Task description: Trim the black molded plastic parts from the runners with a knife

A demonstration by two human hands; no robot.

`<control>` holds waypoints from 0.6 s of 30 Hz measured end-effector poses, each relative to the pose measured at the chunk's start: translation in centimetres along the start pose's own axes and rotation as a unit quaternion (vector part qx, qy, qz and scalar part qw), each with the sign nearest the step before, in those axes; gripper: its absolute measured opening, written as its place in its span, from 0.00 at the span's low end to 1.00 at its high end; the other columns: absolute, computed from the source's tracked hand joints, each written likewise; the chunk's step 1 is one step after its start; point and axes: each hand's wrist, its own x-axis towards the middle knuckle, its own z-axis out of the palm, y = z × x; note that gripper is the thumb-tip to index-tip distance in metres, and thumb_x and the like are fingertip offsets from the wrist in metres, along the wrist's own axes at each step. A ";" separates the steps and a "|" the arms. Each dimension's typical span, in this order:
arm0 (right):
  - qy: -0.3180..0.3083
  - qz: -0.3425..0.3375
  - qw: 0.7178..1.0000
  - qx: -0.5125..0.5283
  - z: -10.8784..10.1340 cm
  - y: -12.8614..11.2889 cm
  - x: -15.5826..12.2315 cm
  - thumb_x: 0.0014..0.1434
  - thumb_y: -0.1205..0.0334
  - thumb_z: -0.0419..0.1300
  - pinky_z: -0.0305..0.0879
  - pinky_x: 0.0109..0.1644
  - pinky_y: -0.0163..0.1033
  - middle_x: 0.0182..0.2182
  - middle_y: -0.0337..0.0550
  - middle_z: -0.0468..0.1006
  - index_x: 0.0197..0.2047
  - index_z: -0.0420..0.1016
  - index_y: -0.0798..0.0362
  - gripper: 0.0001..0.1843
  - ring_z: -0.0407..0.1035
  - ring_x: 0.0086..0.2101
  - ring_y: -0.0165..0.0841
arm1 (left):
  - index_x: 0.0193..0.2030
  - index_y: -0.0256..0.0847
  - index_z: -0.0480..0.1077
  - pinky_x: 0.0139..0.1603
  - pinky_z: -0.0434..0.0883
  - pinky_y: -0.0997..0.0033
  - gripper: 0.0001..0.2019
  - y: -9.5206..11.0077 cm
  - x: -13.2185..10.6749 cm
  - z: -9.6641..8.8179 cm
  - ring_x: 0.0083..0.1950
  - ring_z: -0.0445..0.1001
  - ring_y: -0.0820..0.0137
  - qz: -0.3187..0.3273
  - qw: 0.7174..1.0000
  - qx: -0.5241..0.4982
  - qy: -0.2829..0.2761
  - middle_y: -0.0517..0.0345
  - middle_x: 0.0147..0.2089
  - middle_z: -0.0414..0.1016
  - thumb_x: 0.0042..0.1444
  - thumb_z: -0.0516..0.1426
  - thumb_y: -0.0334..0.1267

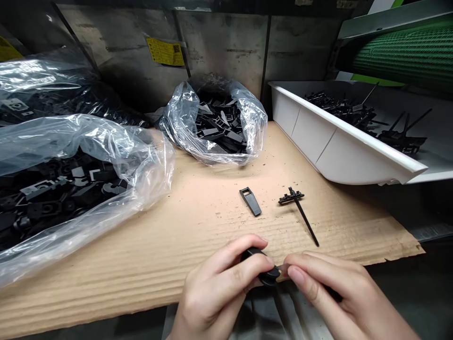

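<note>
The left hand (219, 288) is closed around a small black plastic part (264, 270), and the right hand (329, 288) comes together with it, pinching a small shiny piece (283, 268) that is hard to see well. Both hands are at the edge of a corrugated cardboard sheet (198, 236). Just ahead lie a flat black plastic piece (251, 202) and a black part with a long thin stem (300, 210). Farther back are two clear plastic bags (253, 115) (148, 160) of black parts and a white tray (311, 137).
</note>
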 end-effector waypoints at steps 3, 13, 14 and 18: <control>-0.083 0.008 0.996 0.027 -1.1 -0.1 0.8 0.60 0.62 0.49 0.63 0.26 0.28 0.18 0.33 0.70 0.24 0.70 0.49 0.15 0.70 0.23 0.28 | 0.45 0.40 0.71 0.51 0.63 0.85 0.14 -0.1 0.3 -0.1 0.49 0.71 0.73 0.007 1.000 -0.027 -0.007 0.56 0.49 0.70 0.56 0.53 0.21; -0.146 0.195 0.956 0.166 -1.7 -0.5 1.2 0.57 0.54 0.52 0.59 0.28 0.27 0.20 0.34 0.72 0.23 0.73 0.51 0.17 0.64 0.24 0.25 | 0.42 0.42 0.72 0.46 0.65 0.88 0.12 0.4 0.9 0.0 0.45 0.72 0.75 -0.023 0.998 -0.057 -0.026 0.60 0.45 0.71 0.57 0.53 0.23; -0.166 0.199 0.951 0.171 -1.7 -0.5 1.0 0.57 0.53 0.52 0.59 0.28 0.28 0.20 0.35 0.72 0.23 0.74 0.52 0.17 0.64 0.24 0.25 | 0.42 0.42 0.72 0.46 0.65 0.88 0.12 0.4 1.0 0.1 0.46 0.72 0.75 -0.025 0.998 -0.050 -0.021 0.60 0.46 0.71 0.57 0.53 0.23; -0.205 0.211 0.933 0.208 -1.7 0.0 0.0 0.52 0.47 0.57 0.62 0.29 0.30 0.24 0.38 0.74 0.28 0.77 0.52 0.17 0.63 0.22 0.25 | 0.42 0.42 0.72 0.46 0.66 0.86 0.15 0.3 1.0 0.0 0.47 0.72 0.73 -0.033 0.999 -0.042 0.010 0.59 0.47 0.71 0.55 0.52 0.20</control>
